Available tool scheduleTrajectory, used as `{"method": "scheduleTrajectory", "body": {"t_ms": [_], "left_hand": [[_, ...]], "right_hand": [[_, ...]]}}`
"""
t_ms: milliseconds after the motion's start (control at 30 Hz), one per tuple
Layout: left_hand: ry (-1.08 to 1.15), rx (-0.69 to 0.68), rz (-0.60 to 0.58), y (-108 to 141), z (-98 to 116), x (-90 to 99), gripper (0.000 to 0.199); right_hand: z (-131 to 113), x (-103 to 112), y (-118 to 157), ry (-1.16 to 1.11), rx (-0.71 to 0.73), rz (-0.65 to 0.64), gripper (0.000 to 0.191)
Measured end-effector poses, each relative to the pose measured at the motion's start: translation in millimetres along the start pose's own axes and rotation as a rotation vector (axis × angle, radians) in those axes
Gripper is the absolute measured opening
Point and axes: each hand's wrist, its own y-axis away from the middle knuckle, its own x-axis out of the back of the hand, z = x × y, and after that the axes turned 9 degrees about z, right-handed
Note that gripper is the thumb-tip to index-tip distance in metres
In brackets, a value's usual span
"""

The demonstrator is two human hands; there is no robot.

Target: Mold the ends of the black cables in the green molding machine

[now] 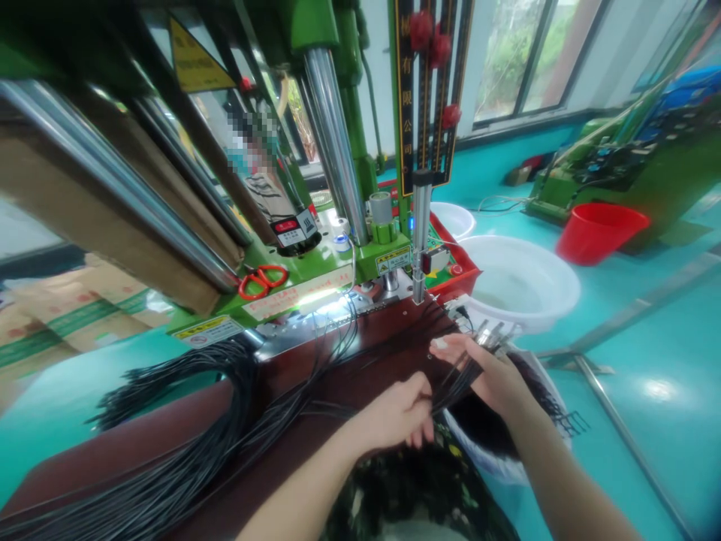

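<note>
My right hand [496, 372] is wrapped round a bunch of black cables [454, 387], and their silvery metal ends [489, 336] stick out above the fingers. Just to its left, my left hand [399, 412] curls round the same cables lower down; its palm side is hidden. More black cables [197, 443] lie in a long bundle over the dark red-brown table [388, 353] and bend back near the machine. A few thin strands rise from the bundle to the machine's lit work area.
A green press machine [332, 270] with steel columns stands in front, orange-handled scissors [263, 281] on its ledge. At right are a red control box [470, 276], a white tub [521, 289], a red bucket [600, 229] and a lined bin [507, 469] of dark pieces under my right arm.
</note>
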Motion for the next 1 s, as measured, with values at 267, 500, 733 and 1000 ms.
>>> {"method": "scheduleTrajectory", "body": {"t_ms": [267,500,733,1000], "left_hand": [[0.810,0.006,-0.050,28,-11,-36.1,0.042],[0.995,0.072,0.284,14,-18,-61.4,0.038],[1.002,0.114,0.313,3,-3,-57.2,0.043],[1.017,0.104,0.295,-4,-2,-59.4,0.052]], "right_hand": [[16,-45,24,0.364,-0.287,-0.531,0.021],[4,-52,-14,0.221,-0.198,-0.349,0.037],[-37,-72,-38,0.787,-0.121,-0.908,0.038],[-26,-74,-42,0.974,-0.083,-1.157,0.045]]}}
